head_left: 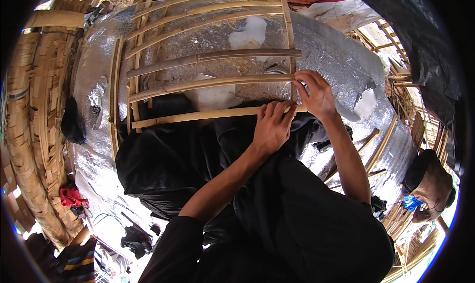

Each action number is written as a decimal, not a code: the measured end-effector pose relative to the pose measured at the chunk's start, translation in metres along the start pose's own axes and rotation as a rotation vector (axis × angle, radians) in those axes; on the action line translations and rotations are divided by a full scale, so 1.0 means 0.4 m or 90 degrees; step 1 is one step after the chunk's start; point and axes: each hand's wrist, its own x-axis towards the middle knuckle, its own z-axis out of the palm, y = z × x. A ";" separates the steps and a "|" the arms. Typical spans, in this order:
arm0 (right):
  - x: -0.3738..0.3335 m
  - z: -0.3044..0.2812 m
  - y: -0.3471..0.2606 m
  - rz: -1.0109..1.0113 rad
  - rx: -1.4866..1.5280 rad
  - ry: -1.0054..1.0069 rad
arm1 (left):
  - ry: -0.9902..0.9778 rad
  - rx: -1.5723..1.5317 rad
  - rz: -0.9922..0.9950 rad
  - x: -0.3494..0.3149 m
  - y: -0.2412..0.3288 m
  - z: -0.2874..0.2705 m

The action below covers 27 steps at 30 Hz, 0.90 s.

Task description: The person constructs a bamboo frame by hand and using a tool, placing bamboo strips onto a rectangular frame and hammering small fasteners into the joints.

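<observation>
A ladder-like bamboo frame [289,31] lies in front of me, its several split slats running from left to right. My left hand [273,127] is closed over the right end of the nearest slat [198,116], at the corner by my knees. Just right of it, my right hand [316,96] pinches with thumb and forefinger at the right end of the second slat [213,84], where it meets the side strip. What lies under my fingertips is partly hidden. A darker slat [213,57] crosses beyond these two.
A silvery plastic sheet [341,55] spreads under the frame. Loose bamboo strips [381,144] lie at my right. Woven bamboo [42,100] stands along the left, near a red cloth [73,197]. A dark cap [420,169] and black tarpaulin [435,55] are at the right.
</observation>
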 end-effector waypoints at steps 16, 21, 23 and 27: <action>0.013 0.008 0.017 0.300 0.321 0.075 | 0.026 0.003 0.007 0.013 0.006 -0.008; 0.009 -0.010 -0.012 0.204 0.142 0.055 | 0.017 0.002 0.008 0.008 0.004 -0.005; 0.008 -0.010 -0.014 0.180 0.125 0.057 | 0.019 0.001 0.007 0.009 0.003 -0.003; 0.004 -0.003 -0.004 0.155 0.111 0.064 | 0.012 -0.005 0.005 0.008 0.004 -0.004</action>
